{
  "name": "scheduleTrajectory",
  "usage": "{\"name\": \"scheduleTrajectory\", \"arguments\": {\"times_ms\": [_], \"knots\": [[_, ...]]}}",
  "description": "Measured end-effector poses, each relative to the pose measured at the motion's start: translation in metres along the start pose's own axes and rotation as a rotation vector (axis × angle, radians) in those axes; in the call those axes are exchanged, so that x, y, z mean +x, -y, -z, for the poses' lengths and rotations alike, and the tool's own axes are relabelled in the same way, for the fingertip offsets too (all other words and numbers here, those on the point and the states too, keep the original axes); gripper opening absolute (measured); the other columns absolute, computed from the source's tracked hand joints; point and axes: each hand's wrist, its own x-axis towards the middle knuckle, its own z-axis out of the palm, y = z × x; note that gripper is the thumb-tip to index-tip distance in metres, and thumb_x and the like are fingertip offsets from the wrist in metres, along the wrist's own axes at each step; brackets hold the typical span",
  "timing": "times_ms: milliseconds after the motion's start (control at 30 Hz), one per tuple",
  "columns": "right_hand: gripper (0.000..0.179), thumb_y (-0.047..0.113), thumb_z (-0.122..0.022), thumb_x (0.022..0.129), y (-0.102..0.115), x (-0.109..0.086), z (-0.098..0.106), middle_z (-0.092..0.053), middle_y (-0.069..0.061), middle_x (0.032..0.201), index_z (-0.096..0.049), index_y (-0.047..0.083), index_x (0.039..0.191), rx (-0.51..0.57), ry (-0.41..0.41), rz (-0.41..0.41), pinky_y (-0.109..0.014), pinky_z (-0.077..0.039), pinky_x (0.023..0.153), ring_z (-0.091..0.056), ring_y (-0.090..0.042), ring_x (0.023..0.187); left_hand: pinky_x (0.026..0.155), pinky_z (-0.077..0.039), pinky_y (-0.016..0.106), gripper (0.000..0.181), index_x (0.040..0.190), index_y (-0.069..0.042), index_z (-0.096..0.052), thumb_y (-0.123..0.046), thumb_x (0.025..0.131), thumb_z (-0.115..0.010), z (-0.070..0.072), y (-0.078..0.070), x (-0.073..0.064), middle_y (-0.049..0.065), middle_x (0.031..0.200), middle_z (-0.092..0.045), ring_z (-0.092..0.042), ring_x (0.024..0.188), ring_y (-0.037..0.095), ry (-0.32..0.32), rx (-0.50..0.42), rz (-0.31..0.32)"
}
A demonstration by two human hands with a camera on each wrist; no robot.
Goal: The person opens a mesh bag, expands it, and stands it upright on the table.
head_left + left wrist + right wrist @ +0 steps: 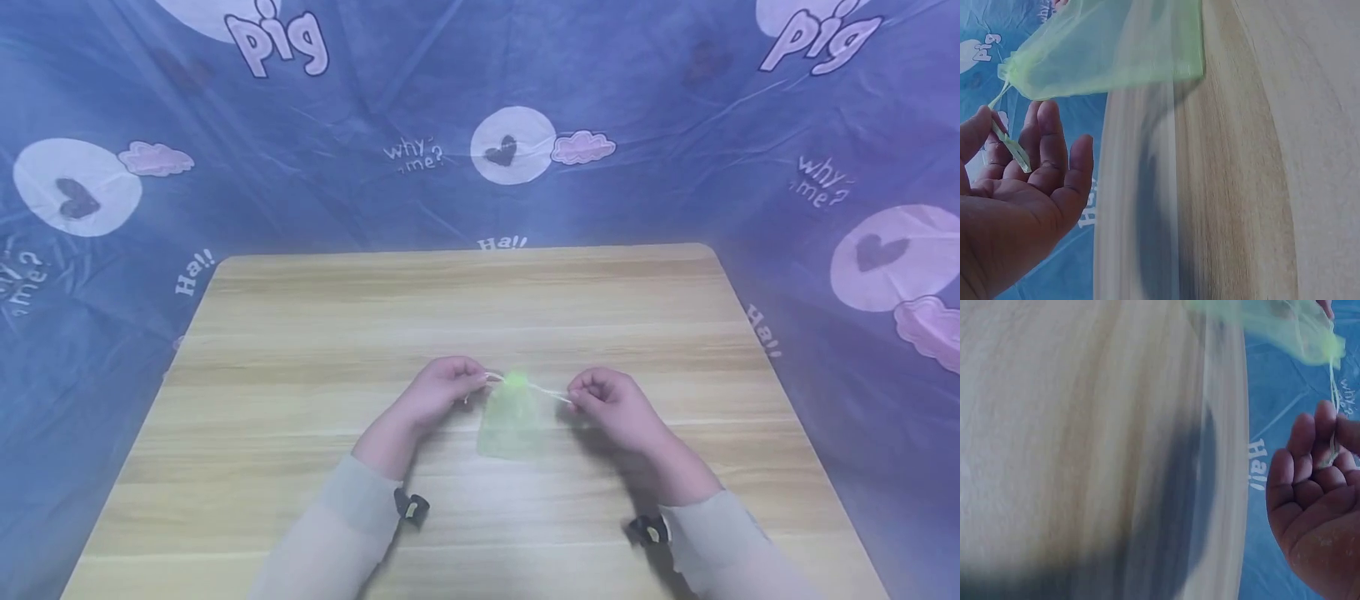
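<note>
A small sheer light-green drawstring bag (pixel 512 425) hangs between the two hands, its neck gathered tight at the top. My left hand (pixel 448 387) pinches the drawstring (pixel 999 94) between thumb and fingertip on the left side, and the knotted tail dangles over the palm. On the right, my right hand (pixel 609 404) pinches the opposite drawstring (pixel 1334 387), stretched straight out from the neck. Through the see-through mesh (pixel 1122 47) the left wrist view shows no distinct object. The other fingers of both hands are loosely bent.
Beneath the hands is a light wood-grain table (pixel 315 333) with rounded far corners. A blue printed cloth (pixel 360 192) surrounds it at the back and sides. A black strap piece (pixel 412 507) sits at the left cuff, and another (pixel 647 530) at the right cuff.
</note>
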Motion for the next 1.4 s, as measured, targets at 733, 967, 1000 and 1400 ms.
{"name": "scheduleTrajectory", "arguments": {"times_ms": [733,967,1000,1400], "knots": [[0.018,0.005,-0.068,0.101,0.035,0.013,-0.041,-0.077,-0.012,0.114,-0.075,0.000,0.116,-0.111,-0.014,0.102,-0.036,-0.059,0.087,-0.071,-0.025,0.101,0.099,-0.054,0.056,0.021,0.112,0.011,-0.066,-0.008,0.104,-0.062,-0.009,-0.007,-0.019,0.019,0.120,-0.075,-0.073,0.100,0.018,0.042,-0.025,-0.040],[0.012,0.002,-0.070,0.099,0.032,0.010,-0.048,-0.078,-0.008,0.106,-0.077,0.001,0.109,-0.081,0.010,0.114,-0.034,-0.059,0.085,-0.070,-0.022,0.096,0.100,-0.054,0.057,0.018,0.110,0.009,-0.066,-0.008,0.104,-0.063,-0.009,-0.005,-0.020,0.019,0.131,-0.071,-0.073,0.103,0.018,0.040,-0.035,-0.035],[0.012,0.002,-0.070,0.099,0.032,0.009,-0.048,-0.078,-0.008,0.105,-0.077,0.002,0.109,-0.076,0.010,0.117,-0.034,-0.059,0.085,-0.070,-0.022,0.096,0.099,-0.054,0.056,0.018,0.110,0.009,-0.067,-0.008,0.104,-0.063,-0.010,-0.005,-0.020,0.018,0.131,-0.072,-0.073,0.102,0.017,0.037,-0.034,-0.033],[0.008,0.000,-0.070,0.098,0.033,0.003,-0.050,-0.077,-0.003,0.098,-0.076,0.005,0.101,-0.083,-0.009,0.167,-0.036,-0.058,0.085,-0.069,-0.021,0.094,0.095,-0.055,0.050,0.014,0.105,0.006,-0.069,-0.007,0.102,-0.066,-0.014,-0.006,-0.022,0.015,0.125,-0.075,-0.071,0.107,0.019,0.040,-0.055,-0.045]]}}
